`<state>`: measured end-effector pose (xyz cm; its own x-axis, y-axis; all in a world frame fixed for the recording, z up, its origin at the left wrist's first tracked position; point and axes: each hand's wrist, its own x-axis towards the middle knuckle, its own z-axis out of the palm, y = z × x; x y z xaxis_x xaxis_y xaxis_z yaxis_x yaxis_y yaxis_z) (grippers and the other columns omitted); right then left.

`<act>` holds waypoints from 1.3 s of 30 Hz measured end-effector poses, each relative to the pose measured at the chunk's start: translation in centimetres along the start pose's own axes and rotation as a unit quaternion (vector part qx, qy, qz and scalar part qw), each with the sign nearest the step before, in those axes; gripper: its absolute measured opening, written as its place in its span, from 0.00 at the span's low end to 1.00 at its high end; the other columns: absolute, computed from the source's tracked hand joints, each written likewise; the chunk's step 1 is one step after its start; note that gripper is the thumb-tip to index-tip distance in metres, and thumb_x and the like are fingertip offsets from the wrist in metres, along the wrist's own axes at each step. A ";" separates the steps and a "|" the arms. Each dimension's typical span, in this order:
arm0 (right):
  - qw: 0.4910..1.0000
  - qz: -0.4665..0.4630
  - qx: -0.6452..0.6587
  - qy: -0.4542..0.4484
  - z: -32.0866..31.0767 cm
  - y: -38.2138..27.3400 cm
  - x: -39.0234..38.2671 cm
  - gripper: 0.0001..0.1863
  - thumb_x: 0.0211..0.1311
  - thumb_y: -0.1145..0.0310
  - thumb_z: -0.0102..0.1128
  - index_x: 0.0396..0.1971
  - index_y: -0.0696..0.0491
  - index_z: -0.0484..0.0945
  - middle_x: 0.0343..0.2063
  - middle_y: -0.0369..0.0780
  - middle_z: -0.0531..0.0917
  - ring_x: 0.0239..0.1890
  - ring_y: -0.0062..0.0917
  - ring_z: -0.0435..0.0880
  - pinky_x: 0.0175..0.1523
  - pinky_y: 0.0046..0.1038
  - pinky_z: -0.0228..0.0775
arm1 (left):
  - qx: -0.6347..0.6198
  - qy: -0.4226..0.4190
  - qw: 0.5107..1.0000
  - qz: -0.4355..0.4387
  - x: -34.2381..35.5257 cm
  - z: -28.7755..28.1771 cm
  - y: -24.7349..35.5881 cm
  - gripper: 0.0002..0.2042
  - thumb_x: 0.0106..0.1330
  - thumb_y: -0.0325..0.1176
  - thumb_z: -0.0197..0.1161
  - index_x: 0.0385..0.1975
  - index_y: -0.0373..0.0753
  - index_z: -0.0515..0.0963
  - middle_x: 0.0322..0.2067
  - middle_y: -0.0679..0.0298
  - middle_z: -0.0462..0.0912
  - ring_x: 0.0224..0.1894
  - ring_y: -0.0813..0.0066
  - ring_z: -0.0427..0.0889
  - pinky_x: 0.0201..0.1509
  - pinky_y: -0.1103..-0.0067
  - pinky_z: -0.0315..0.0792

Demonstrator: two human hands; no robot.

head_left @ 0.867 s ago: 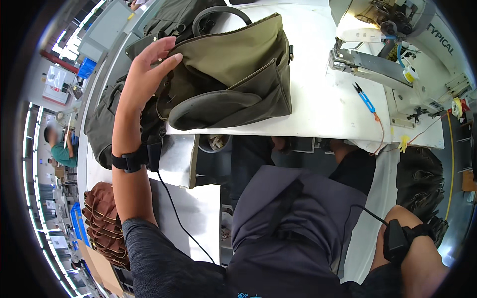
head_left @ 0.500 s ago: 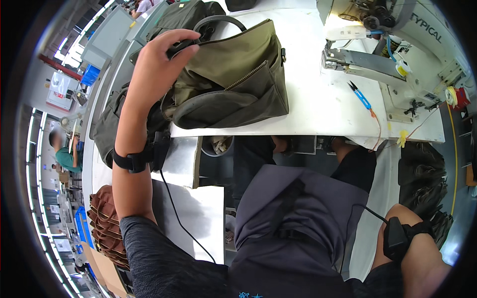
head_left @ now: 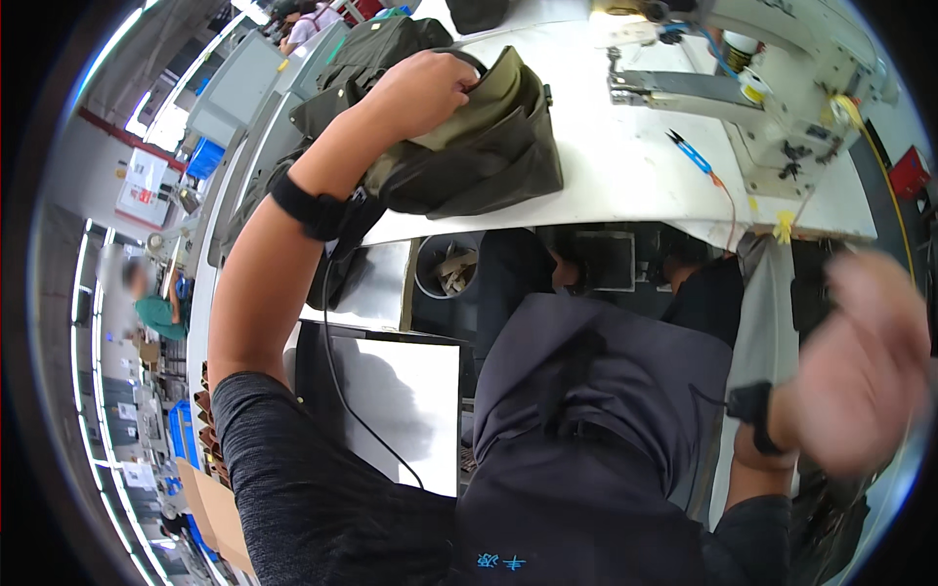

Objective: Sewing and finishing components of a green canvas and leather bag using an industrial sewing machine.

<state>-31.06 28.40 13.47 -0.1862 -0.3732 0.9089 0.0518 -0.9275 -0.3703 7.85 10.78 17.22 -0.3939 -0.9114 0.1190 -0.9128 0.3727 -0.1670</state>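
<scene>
The dark olive bag [head_left: 498,166], creased, paler lining showing, sits left of the sewing machine [head_left: 806,103].

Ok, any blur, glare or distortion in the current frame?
Head view: right hand smeared by motion blur, left hand at the olive bag much crisper; head view: soft shadow across the bright white board; head view: light strips at far left glare and bow, corners dark.

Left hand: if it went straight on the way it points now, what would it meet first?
Likely the olive bag: its raised upper part stands just beyond the left hand. The hand may already touch it; depth is unclear from this one view.
</scene>
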 end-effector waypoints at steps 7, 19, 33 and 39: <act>0.799 0.553 0.047 -0.230 6.9 10.8 -7.6 0.43 0.69 0.50 0.67 0.68 0.71 0.64 0.31 0.41 0.86 0.35 0.15 0.83 0.42 0.20 0.74 | -0.103 0.025 0.994 0.017 -3.8 -3.1 7.1 0.15 0.63 0.28 0.64 0.49 0.34 0.83 0.35 0.48 0.86 0.40 0.49 0.86 0.48 0.63 0.78; 0.812 0.517 0.051 -0.264 10.2 17.0 -10.8 0.27 0.68 0.74 0.63 0.65 0.65 0.70 0.41 0.39 0.87 0.35 0.17 0.83 0.39 0.21 0.76 | -0.099 -0.009 0.995 0.032 -2.8 -3.9 7.3 0.12 0.62 0.26 0.59 0.40 0.31 0.85 0.31 0.44 0.85 0.36 0.47 0.86 0.44 0.64 0.80; 0.741 0.620 0.126 -0.225 9.1 19.2 -6.9 0.35 0.64 0.69 0.67 0.68 0.68 0.66 0.33 0.37 0.84 0.29 0.16 0.80 0.33 0.20 0.71 | -0.162 0.016 0.983 -0.085 -1.7 -2.0 3.4 0.11 0.70 0.32 0.64 0.43 0.30 0.84 0.33 0.54 0.87 0.33 0.66 0.84 0.40 0.74 0.76; 0.751 0.609 0.126 -0.223 9.9 19.2 -6.7 0.32 0.65 0.70 0.66 0.66 0.67 0.69 0.32 0.37 0.85 0.26 0.16 0.78 0.32 0.20 0.72 | -0.370 -0.025 0.922 -0.116 -0.7 4.0 -4.1 0.19 0.76 0.46 0.63 0.37 0.33 0.84 0.30 0.79 0.82 0.34 0.96 0.76 0.37 0.87 0.70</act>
<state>-19.15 12.85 2.20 0.4937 -0.8660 -0.0788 0.1125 0.1534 -0.9817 12.31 9.21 13.93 -0.1910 -0.9814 0.0188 -0.8033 0.1673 0.5716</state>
